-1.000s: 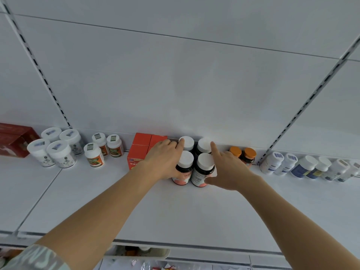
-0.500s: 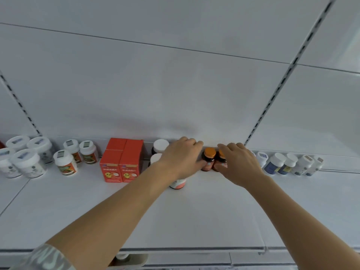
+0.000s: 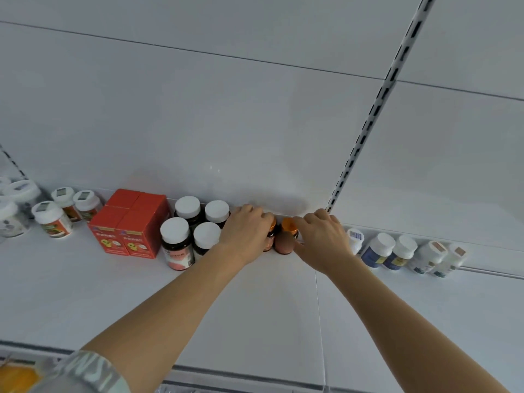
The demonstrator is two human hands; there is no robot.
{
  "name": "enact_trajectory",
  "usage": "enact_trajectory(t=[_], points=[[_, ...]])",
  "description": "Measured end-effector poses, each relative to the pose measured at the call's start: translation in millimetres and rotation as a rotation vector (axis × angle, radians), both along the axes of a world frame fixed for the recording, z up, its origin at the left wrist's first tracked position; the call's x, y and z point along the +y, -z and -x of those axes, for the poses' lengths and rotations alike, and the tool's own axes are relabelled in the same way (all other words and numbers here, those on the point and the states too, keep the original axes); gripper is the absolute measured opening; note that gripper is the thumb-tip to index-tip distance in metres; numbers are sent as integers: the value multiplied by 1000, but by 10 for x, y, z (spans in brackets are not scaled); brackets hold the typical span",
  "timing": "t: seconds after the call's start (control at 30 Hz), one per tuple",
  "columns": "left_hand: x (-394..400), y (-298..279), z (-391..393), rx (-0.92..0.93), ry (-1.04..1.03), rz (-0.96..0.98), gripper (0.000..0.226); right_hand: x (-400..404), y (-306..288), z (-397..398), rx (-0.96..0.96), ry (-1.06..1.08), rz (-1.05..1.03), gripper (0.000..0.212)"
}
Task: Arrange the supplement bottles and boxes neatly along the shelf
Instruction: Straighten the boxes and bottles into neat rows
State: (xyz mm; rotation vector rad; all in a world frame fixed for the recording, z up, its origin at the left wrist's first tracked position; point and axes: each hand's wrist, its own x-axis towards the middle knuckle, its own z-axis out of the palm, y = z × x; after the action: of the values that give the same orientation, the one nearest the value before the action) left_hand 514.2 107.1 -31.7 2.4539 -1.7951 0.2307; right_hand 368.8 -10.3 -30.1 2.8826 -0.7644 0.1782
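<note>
My left hand (image 3: 246, 234) and my right hand (image 3: 321, 239) both rest on the pair of orange-capped bottles (image 3: 285, 239) standing at the back of the white shelf (image 3: 255, 307), close to the rear wall. My left fingers curl over the left bottle of the pair, covering most of its cap. My right fingers wrap around the right bottle from its right side, leaving its orange cap and brown body showing between my hands. The two bottles stand upright and touch each other.

Just left of the orange-capped pair stand four dark bottles with white caps (image 3: 195, 231), two in front and two behind, my left wrist crossing in front of the nearest one. Left of those, touching them, sit the red boxes (image 3: 130, 222). Further left are small white-capped bottles with orange labels (image 3: 55, 222). Right of the orange-capped pair, beyond my right hand, a row of white bottles (image 3: 397, 251) runs along the wall.
</note>
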Motion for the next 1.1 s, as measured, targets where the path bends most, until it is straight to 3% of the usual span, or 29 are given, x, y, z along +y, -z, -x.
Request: enact_trajectory(t=[0.47,0.8,1.1], points=[[-79,157,-59,-146,-52,-15,40,-137,251,-75,-102,-57,40,29],[-75,80,-112,-32,-29,12,52,-119,253,-29,-163,-56,54,34],[-279,-174,268,12,128,200,62,-384,43,541,-283,52,113,36]])
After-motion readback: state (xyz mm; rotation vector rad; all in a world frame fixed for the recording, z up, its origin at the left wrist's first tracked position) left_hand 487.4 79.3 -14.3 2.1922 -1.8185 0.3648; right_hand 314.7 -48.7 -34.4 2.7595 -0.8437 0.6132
